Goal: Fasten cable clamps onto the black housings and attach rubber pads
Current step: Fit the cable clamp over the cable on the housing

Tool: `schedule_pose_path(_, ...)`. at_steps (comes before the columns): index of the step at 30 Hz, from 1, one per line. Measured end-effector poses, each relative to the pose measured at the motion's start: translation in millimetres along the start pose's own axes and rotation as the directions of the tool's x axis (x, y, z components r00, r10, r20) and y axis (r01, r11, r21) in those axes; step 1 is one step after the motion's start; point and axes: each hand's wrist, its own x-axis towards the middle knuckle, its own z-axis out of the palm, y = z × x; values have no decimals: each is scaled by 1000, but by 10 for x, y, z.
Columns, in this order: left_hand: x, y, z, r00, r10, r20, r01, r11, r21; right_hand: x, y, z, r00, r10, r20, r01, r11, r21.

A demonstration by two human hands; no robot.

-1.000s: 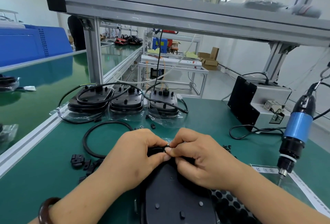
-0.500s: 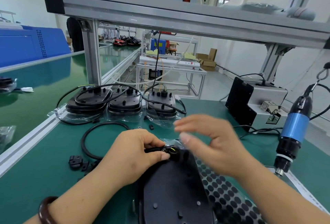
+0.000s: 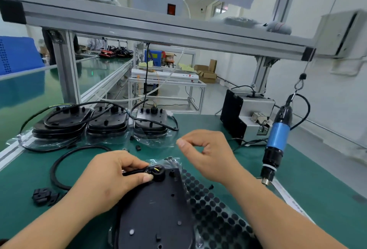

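Housing: black housing (image 3: pixel 158 207) lies flat on the near bench (image 3: pixel 321 195), in front of the person, partly over a sheet of round rubber pads (image 3: pixel 214 207).
Left hand: left hand (image 3: pixel 107 179) pinches the cable (image 3: pixel 59 161) against the round cable fitting (image 3: pixel 156 171) at the far end of the housing, thumb and forefinger pressed together on it.
Right hand: right hand (image 3: pixel 208 149) hangs above the bench, clear of the housing, thumb and forefinger curled close; whether a small part sits between them cannot be told.
Change: one second ago both hands worked together at the fitting; the right hand has since lifted away to the right.
Meaning: the fitting step is probably finished or paused, and the free hand is likely bound for another part or for the hanging screwdriver (image 3: pixel 276 141).
Finished stock: three housings (image 3: pixel 107 119) stand in a row at the far left.
Loose clamps: black clamps (image 3: pixel 42 196) lie near left.
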Motion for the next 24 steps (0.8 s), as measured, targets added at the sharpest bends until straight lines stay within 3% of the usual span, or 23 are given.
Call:
schedule_pose_path(4,4,-3,-15,1000,5,-4,-5,999,43,42,38,-95,997,6,-77,-7,1000,-14)
schedule_pose_path(8,19,-24,-11,1000,7,-9,-7,999,32,139,203,-432,930,131,-342,-141,990,-2)
schedule_pose_path(13,32,-68,-24,1000,27,-2,-27,997,71,114,506,-960,655,204,-727,-342,939,-45)
schedule_pose_path(15,32,-88,-29,1000,18,0,-18,997,77,69,632,-1141,513,228,-827,-423,906,-13)
schedule_pose_path(17,33,-107,-30,1000,6,3,-6,996,86,16,779,-1279,334,339,-880,-524,842,126)
schedule_pose_path(19,34,-122,-28,1000,-7,9,6,995,96,-35,906,-1337,170,565,-807,-640,686,346)
schedule_pose_path(20,32,-130,-28,1000,-15,13,14,995,97,-42,920,-1325,115,702,-703,-662,582,473)
schedule_pose_path(21,33,-141,-27,1000,-21,17,20,995,99,-40,909,-1296,103,811,-576,-650,493,578)
schedule_pose_path(24,39,-161,-26,999,-39,25,36,994,107,-58,876,-1198,230,911,-341,-659,404,634)
